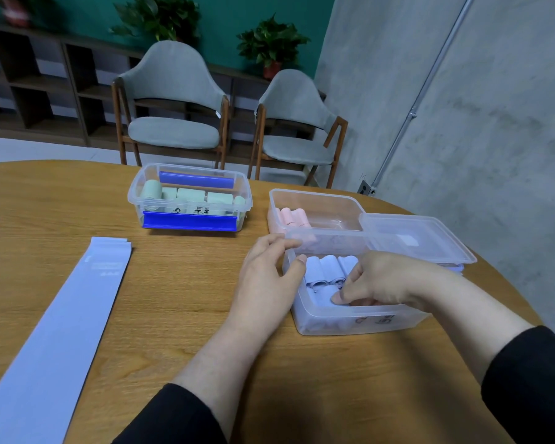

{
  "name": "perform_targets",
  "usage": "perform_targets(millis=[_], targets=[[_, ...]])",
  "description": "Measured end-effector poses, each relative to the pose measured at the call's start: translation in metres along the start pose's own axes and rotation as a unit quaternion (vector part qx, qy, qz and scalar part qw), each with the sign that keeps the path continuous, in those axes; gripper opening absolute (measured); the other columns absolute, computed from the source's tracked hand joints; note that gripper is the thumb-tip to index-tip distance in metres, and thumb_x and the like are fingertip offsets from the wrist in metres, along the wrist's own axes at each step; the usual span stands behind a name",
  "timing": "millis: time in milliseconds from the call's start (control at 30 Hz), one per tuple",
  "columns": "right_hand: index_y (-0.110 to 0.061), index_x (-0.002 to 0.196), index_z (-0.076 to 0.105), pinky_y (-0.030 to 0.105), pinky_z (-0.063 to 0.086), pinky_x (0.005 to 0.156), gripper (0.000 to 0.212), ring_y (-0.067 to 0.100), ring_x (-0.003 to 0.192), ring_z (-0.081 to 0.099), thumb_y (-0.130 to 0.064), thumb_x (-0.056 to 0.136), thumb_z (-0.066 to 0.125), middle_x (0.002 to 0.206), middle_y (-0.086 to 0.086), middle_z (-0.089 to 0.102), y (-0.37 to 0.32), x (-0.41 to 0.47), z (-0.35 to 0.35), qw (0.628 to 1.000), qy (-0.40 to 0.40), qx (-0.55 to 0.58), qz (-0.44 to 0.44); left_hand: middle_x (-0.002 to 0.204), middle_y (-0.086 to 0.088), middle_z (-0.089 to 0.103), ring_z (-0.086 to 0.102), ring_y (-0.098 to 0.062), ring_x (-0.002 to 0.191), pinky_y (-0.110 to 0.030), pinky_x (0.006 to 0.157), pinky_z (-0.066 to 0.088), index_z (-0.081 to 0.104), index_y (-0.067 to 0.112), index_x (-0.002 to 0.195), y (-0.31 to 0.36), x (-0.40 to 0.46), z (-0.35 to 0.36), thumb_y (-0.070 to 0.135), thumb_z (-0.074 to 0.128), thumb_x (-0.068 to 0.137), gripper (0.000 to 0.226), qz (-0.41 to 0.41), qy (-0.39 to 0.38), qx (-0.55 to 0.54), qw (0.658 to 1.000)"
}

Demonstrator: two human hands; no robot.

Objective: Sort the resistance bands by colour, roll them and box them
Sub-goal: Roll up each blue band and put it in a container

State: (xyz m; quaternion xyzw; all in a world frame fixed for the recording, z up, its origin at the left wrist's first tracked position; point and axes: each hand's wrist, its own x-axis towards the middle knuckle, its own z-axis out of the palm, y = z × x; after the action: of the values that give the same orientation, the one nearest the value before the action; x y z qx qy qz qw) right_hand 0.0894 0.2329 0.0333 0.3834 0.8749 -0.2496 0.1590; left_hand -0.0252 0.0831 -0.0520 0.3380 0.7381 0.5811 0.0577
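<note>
A clear plastic box near the table's right front holds several rolled lilac bands. My right hand reaches into it, fingers curled down on a lilac roll at the box's front. My left hand holds the box's left rim, thumb inside and fingers on the corner. A flat lilac band lies unrolled on the table at the left. Behind, a second clear box holds pink rolls. A third box with blue clips holds several pale green rolls.
A clear lid rests across the right ends of the two near boxes. The round wooden table curves away at the right. Two grey chairs stand beyond its far edge, with shelving and plants against a green wall.
</note>
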Motion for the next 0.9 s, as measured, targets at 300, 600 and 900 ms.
perform_targets(millis=[300,600,900], targets=[[-0.014,0.084,0.078,0.042,0.055,0.094,0.039,0.019,0.078,0.07,-0.052,0.076,0.075,0.081,0.003,0.077,0.004,-0.001,-0.002,1.0,0.004,-0.013,0.005,0.134,0.015,0.052,0.047,-0.003,0.128,-0.038,0.109,0.044,0.071,0.028,0.12,0.001,0.0,0.0,0.03,0.064,0.093,0.027,-0.004,-0.002,-0.005,1.0],[-0.014,0.083,0.08,0.043,0.056,0.094,0.039,0.02,0.086,0.074,-0.05,0.089,0.067,0.077,-0.004,0.077,0.005,-0.003,-0.003,1.0,0.01,-0.009,-0.009,0.135,0.016,0.051,0.047,-0.004,0.128,-0.038,0.108,0.044,0.07,0.028,0.12,0.001,0.001,0.0,0.03,0.064,0.094,0.027,0.003,0.002,0.0,1.0],[-0.015,0.06,0.058,0.035,0.046,0.059,0.045,0.021,0.057,0.057,-0.035,0.1,0.058,0.056,0.002,0.06,-0.054,-0.05,0.018,0.889,0.325,0.152,-0.284,0.083,0.006,0.058,0.053,-0.008,0.081,-0.027,0.074,0.044,0.063,0.016,0.083,0.051,-0.012,-0.035,0.027,0.053,0.099,0.022,0.134,0.199,-0.074,0.968]])
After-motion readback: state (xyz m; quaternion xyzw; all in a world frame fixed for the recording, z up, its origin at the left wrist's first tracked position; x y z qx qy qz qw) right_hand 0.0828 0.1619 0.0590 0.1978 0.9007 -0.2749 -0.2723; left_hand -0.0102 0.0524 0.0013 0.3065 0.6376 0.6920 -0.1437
